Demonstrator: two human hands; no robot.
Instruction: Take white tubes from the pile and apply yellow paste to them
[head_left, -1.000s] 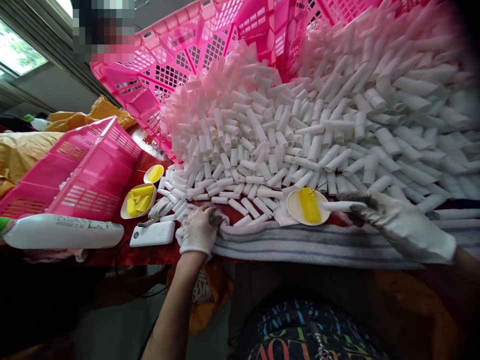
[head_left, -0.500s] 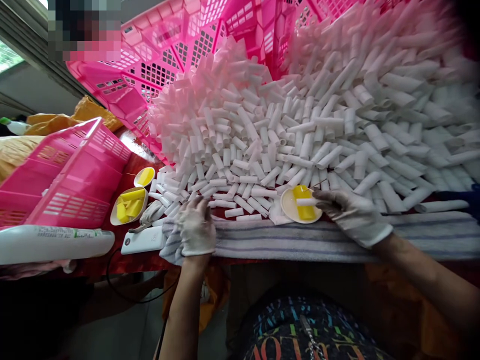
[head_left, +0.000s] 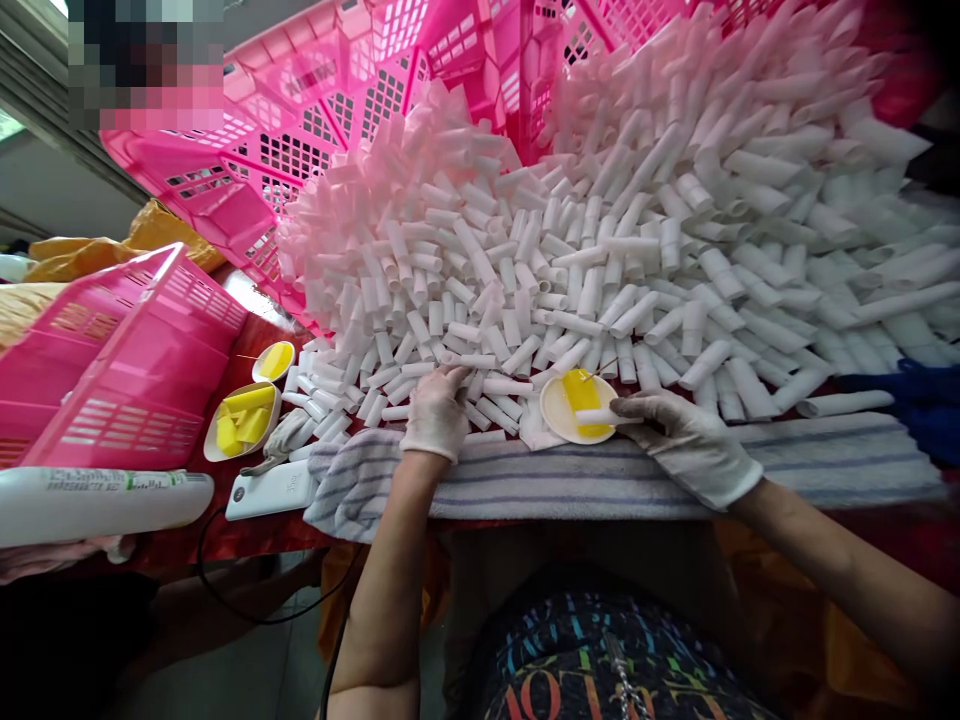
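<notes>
My right hand [head_left: 686, 440], in a white glove with darkened fingertips, pinches a short white tube [head_left: 592, 417]. The tube lies level over a yellow pad [head_left: 581, 388] in a small cream dish [head_left: 553, 410]. At the near edge of a big heap of white tubes [head_left: 600, 240] is my gloved left hand [head_left: 436, 415]. Its fingers are drawn together, the tips against a tube [head_left: 474, 361]; whether they grip it is hidden. Under both wrists lies a striped grey towel [head_left: 525, 480].
At left stand a bowl of yellow pieces [head_left: 211, 440], a smaller yellow-filled dish [head_left: 260, 372], a white power bank [head_left: 270, 490] with a cable, a white bottle [head_left: 97, 505] lying down and a pink basket [head_left: 165, 350]. A large pink crate [head_left: 300, 110] leans behind; another person is beyond it.
My left hand has moved right and forward to the tubes. The right hand still holds its tube over the yellow pad. The whole view has shifted slightly.
</notes>
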